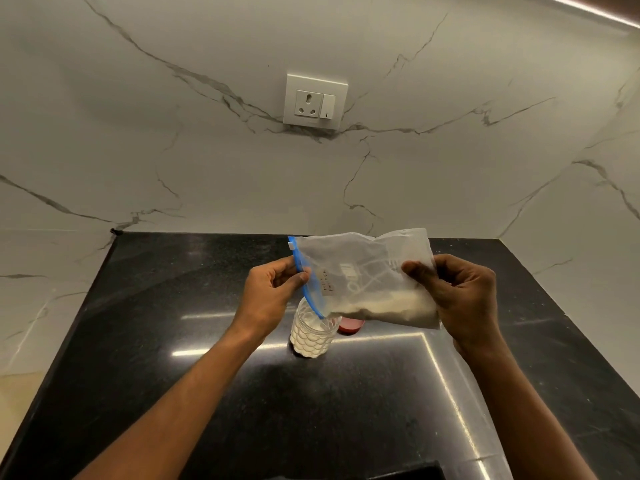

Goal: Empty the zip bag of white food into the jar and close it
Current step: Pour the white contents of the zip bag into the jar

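A black countertop (173, 358) fills the lower frame. At centre, the zip bag (363, 275) hangs sideways between both hands: the right hand (464, 296) grips its closed end, the left hand (270, 292) pinches the blue zip edge over the open jar (313, 332). A red lid (350, 326) lies just beside the jar, lower centre.

red lid (350, 326) mostly hidden behind zip bag (363, 271), bag label writing illegible, jar (313, 332) mouth covered
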### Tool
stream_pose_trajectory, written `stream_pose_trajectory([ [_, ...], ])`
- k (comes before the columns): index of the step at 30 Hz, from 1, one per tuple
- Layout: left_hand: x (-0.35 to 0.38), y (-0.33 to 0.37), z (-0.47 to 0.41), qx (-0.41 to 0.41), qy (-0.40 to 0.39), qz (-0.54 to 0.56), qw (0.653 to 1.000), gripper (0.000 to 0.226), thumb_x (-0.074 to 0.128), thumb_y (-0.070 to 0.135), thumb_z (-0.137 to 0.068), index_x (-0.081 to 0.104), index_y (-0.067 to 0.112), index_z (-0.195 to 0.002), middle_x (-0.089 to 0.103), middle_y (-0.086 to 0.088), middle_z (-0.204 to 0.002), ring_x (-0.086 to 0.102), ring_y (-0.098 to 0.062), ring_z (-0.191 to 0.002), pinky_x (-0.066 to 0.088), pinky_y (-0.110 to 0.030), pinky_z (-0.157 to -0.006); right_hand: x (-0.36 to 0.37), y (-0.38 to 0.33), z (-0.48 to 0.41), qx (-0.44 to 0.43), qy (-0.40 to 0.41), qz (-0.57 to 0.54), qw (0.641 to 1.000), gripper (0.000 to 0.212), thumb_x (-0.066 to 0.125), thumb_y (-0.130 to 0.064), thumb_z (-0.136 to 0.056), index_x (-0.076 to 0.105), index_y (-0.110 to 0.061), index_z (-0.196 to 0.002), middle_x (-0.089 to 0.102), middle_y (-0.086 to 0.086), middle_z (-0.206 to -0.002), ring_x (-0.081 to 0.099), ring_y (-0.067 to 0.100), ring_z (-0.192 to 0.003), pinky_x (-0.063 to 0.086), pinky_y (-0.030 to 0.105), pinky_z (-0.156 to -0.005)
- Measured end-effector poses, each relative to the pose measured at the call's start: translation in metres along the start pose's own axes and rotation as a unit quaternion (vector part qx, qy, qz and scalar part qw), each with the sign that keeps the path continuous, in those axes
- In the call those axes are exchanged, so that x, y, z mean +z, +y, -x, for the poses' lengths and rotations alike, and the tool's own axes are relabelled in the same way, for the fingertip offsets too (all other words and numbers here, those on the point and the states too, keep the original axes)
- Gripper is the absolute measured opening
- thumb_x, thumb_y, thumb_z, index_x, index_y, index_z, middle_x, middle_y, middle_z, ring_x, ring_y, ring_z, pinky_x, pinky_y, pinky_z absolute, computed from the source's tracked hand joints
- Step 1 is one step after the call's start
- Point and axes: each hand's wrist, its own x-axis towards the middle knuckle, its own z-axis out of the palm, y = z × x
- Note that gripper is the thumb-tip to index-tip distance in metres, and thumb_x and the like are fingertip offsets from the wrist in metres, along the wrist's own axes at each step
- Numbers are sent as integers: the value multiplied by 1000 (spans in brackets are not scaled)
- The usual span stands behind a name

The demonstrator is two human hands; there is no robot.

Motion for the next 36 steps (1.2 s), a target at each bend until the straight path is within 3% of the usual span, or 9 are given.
stream_pose_trajectory([
  [13, 2, -3, 2, 2, -1, 8, 1000, 30, 73, 4, -95, 76, 30, -110, 82, 17, -104, 78, -7, -106, 61, -18, -82, -5, -3, -3, 3, -5, 5, 1000, 17, 79, -42, -78, 79, -26, -83, 79, 1, -86, 75, 23, -76, 64, 47, -70],
  [17, 2, -5, 2, 1, -1, 12, 1000, 29, 73, 4, -95, 77, 28, -111, 83, 14, -107, 78, -8, -107, 62, -18, -83, -3, -7, -3, 0, -11, -5, 1000, 6, 79, -40, -80, 81, -34, -79, 80, -1, -84, 75, 18, -75, 65, 38, -67],
  [21, 2, -7, 4, -1, 3, 12, 1000, 28, 73, 4, -95, 77, 28, -110, 83, 15, -106, 78, -9, -106, 62, -18, -82, 1, -11, -2, -2, -11, -10, 1000, 11, 78, -46, -79, 80, -35, -78, 80, -2, -85, 76, 18, -75, 65, 33, -66],
  [25, 2, -7, 3, -4, 4, 15, 1000, 28, 73, 4, -95, 76, 28, -111, 83, 15, -105, 78, -8, -106, 62, -18, -82, 1, -13, -3, -6, -10, -9, 1000, 10, 79, -39, -81, 79, -29, -83, 81, -4, -85, 77, 16, -75, 63, 26, -64],
  [31, 3, -6, 4, -4, 7, 20, 1000, 29, 73, 4, -95, 77, 28, -109, 83, 14, -106, 78, -8, -106, 62, -19, -83, 1, -13, -4, 2, -5, -2, 1000, 8, 80, -39, -82, 81, -32, -79, 80, -2, -83, 76, 16, -72, 65, 32, -65],
  [36, 5, -7, 5, -4, 5, 22, 1000, 29, 73, 3, -95, 77, 29, -108, 83, 16, -104, 78, -5, -104, 60, -16, -81, 4, -19, -6, -4, -12, -5, 1000, 10, 79, -39, -81, 79, -30, -80, 80, -2, -83, 76, 16, -73, 64, 29, -65],
])
